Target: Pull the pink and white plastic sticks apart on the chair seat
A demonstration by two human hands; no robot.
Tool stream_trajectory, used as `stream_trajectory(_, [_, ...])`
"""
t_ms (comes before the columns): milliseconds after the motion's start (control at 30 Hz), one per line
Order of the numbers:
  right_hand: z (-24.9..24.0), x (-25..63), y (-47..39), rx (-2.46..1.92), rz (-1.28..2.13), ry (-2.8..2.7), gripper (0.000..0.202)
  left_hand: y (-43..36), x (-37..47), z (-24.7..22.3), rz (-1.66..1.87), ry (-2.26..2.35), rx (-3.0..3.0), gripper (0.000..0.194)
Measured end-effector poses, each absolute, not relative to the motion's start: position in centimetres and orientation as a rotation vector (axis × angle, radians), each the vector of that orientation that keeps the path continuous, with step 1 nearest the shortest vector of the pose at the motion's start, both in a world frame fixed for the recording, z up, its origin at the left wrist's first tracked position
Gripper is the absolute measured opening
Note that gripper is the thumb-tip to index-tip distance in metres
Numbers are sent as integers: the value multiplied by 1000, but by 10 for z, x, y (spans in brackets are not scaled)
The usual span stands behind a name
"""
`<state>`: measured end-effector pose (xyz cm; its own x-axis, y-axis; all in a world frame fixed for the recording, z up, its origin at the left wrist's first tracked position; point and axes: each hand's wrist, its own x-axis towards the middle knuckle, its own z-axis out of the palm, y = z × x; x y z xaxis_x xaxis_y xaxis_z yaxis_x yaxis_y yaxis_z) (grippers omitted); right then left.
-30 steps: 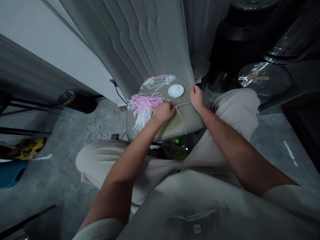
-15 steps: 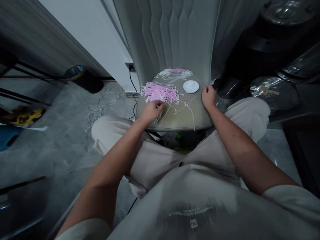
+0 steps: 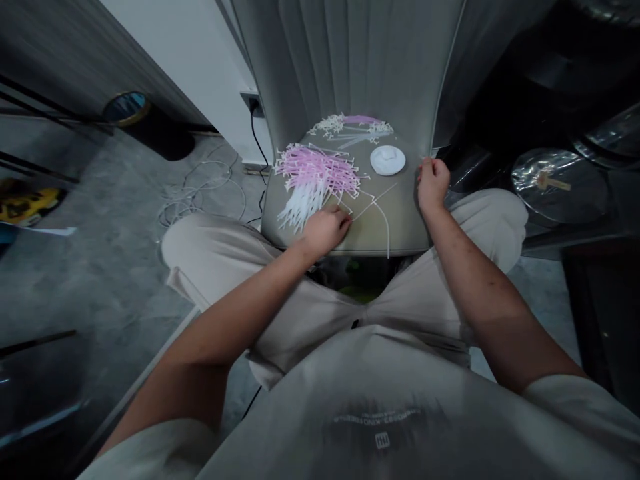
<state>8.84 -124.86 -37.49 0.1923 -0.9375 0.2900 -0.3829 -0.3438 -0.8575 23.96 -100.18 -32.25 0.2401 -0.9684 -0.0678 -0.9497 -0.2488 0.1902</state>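
Observation:
On the grey chair seat lies a heap of thin pink and white strips with small forked ends. My left hand is closed at the seat's front, just below the white ends of the heap. Its fingertips meet the end of a loose pale strip, but I cannot tell whether they grip it. Over the seat's right edge, my right hand is closed in a pinch; what it holds, if anything, is too small to make out. A small white dish with white stuff in it sits between heap and right hand.
A smaller group of white and pink strips lies at the back of the seat, by the backrest. Left on the floor are a coiled pale cable and a black bin. Clear plastic-wrapped items stand at the right.
My left hand has moved off the heap, right and towards me, and the white strip ends it covered now show. My right hand has shifted slightly right. The view has tilted a little.

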Motion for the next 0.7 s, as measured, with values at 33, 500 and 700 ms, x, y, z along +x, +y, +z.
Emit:
stream_trajectory(33, [-375,90,-1249,-1852,-1110,1227,58,-1001,239,-324,-263,-1866,2367,30])
stream_trajectory(500, [-341,76,-1239,-2096,-498,950,36,-983,237,-321,-267,-1547,2320,36])
stream_trajectory(700, [-333,61,-1233,-2310,-180,922,26,-988,234,-321,-368,-1584,2351,31])
